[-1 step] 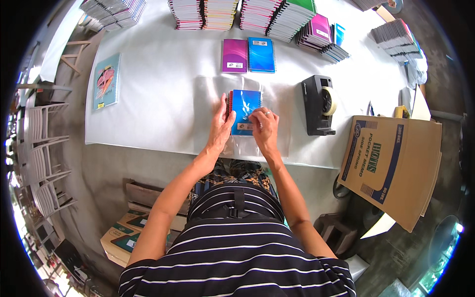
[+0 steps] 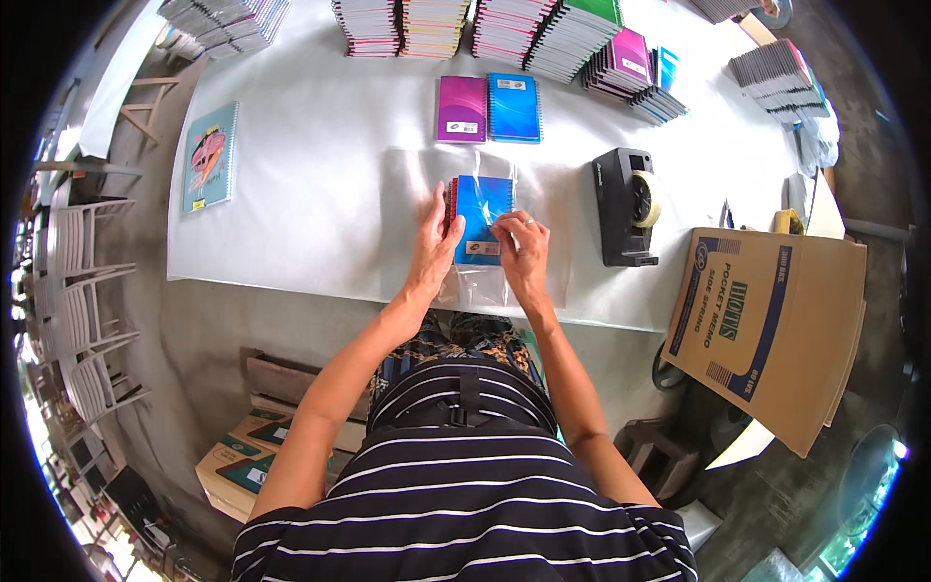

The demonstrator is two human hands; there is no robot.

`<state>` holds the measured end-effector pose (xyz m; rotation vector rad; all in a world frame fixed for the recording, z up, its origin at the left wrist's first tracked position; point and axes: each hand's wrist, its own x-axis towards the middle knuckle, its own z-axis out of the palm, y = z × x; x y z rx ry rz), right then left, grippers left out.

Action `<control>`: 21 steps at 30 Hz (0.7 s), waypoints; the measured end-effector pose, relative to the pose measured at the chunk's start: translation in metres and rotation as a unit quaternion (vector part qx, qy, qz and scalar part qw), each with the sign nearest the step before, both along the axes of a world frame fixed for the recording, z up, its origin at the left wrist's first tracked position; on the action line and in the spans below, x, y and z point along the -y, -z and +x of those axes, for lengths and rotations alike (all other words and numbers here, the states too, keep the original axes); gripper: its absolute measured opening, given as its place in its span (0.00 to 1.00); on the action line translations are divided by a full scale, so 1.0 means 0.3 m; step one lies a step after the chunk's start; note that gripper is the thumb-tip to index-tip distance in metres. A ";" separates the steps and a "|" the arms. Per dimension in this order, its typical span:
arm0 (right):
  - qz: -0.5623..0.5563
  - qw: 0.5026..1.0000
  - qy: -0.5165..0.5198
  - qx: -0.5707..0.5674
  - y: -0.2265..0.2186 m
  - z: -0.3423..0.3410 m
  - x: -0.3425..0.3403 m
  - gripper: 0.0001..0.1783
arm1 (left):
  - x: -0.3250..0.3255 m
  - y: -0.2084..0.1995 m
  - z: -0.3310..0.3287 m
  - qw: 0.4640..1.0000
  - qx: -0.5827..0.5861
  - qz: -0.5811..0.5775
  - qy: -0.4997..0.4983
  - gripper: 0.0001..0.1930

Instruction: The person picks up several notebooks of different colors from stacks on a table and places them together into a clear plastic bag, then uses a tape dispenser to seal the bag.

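Blue spiral notebook (image 2: 482,194) with the red coil is right in front of you, near the front edge of the white-covered table (image 2: 301,199), with clear plastic film (image 2: 482,290) over and around it. Your left hand (image 2: 433,245) is pretty relaxed, fingers stretched out along the coil side, thumb at the cover's edge. Your right hand (image 2: 525,254) has its fingertips bunched in a narrow pinch over the cover's right side, looks like on the film. Just past the notebook you've got a purple notebook (image 2: 462,102) and a brighter blue notebook (image 2: 514,114) side by side. Black tape dispenser (image 2: 613,209) sits off to your right, cardboard box (image 2: 771,325) beyond it, and a teal notebook (image 2: 209,160) way over left.
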<state>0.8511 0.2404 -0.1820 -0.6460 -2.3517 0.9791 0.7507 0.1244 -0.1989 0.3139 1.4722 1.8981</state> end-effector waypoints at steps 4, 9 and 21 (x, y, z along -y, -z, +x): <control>-0.205 0.978 0.005 -0.041 -0.031 0.010 -0.019 0.04 | -0.023 0.040 0.004 0.992 -0.102 -0.072 -0.015 0.43; -0.352 0.935 0.031 -0.029 -0.085 0.027 -0.036 0.08 | -0.046 0.089 0.015 0.935 -0.264 -0.238 -0.002 0.49; 0.070 0.975 0.212 -0.007 0.019 0.332 -0.164 0.10 | -0.021 0.075 0.009 0.939 -0.303 -0.162 -0.001 0.38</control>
